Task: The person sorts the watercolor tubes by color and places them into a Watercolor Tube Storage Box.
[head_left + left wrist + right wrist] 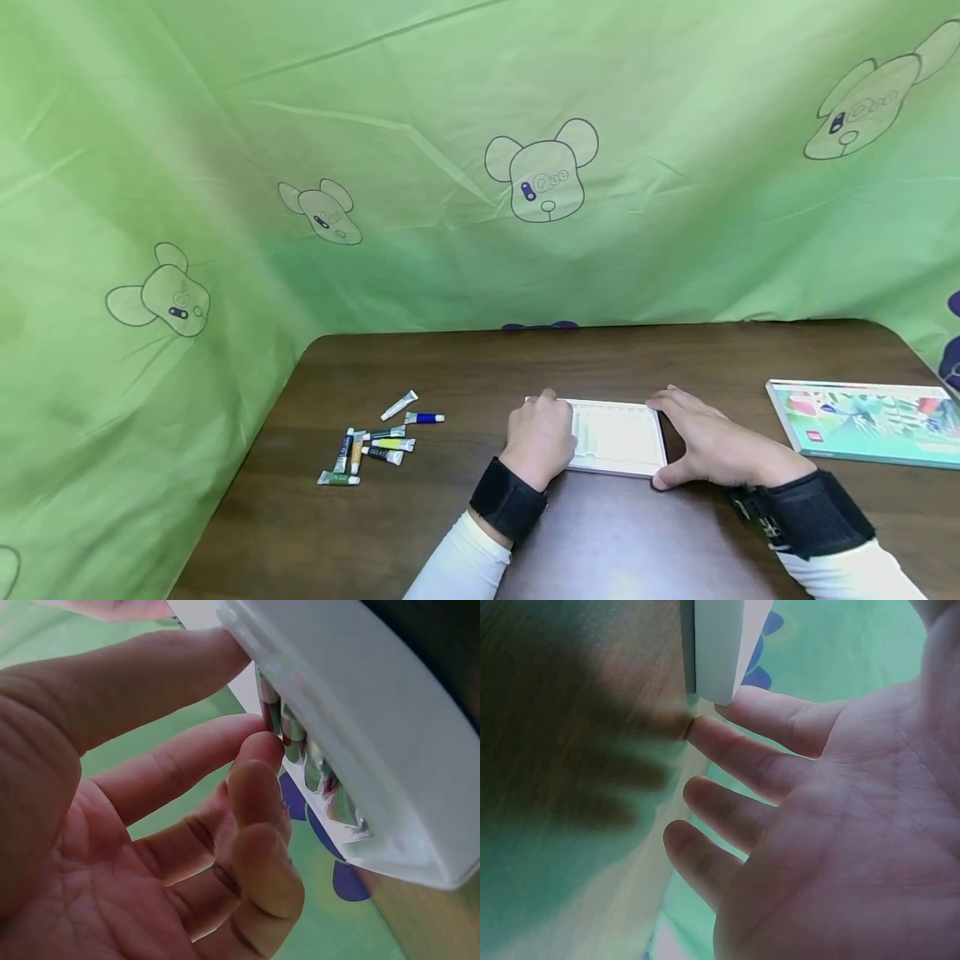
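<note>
A shallow white tray (617, 437) lies on the table, with several paint tubes (294, 739) in a row at its left end. Over that end bends my left hand (542, 437), hiding the tubes in the head view. Its thumb (172, 671) is by the tray rim while curled fingertips (262, 746) pinch at a tube; the exact grip is partly hidden. My right hand (712, 446) holds the tray's right end between thumb and forefinger, one at each corner. The other fingers (724, 814) extend loosely beside it.
Several loose paint tubes (386, 433) lie on the brown table (465, 533), left of the tray. A flat box with a colourful floral lid (870, 425) lies on the far right. Green patterned cloth (450, 150) hangs behind and at the left.
</note>
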Motion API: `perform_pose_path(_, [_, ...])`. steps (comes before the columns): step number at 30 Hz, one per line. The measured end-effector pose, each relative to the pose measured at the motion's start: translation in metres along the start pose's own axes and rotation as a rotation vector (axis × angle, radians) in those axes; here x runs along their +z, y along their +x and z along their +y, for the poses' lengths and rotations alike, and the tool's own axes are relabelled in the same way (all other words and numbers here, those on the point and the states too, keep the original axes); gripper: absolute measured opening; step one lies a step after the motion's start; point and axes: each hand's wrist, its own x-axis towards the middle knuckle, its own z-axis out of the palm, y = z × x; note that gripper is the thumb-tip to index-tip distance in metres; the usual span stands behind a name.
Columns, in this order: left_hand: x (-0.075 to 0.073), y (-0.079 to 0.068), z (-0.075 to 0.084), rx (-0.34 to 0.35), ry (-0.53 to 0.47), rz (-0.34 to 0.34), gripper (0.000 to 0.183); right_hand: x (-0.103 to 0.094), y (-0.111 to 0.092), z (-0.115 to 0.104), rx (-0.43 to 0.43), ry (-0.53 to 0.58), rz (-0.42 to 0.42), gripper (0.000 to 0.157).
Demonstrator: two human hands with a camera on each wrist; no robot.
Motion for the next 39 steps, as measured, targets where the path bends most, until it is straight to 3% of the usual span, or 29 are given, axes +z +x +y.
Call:
perform_pose_path(15, [-0.001,-0.002,0.0,0.017,-0.025,0.006,0.021,0.001,-0.003,0.001,-0.021,-0.012,0.015,0.104])
perform_pose_path(23, [-0.006,-0.006,-0.012,0.045,-0.114,0.129,0.023,0.0,0.0,0.001,-0.031,-0.009,0.018,0.104])
perform_pose_path(29, [-0.009,-0.012,-0.036,0.055,-0.182,0.213,0.031,-0.001,0.0,0.003,-0.023,-0.027,0.023,0.105])
perform_pose_path(39, [-0.014,-0.029,-0.11,-0.049,-0.274,0.278,0.032,0.0,0.002,0.002,-0.037,-0.033,0.018,0.104])
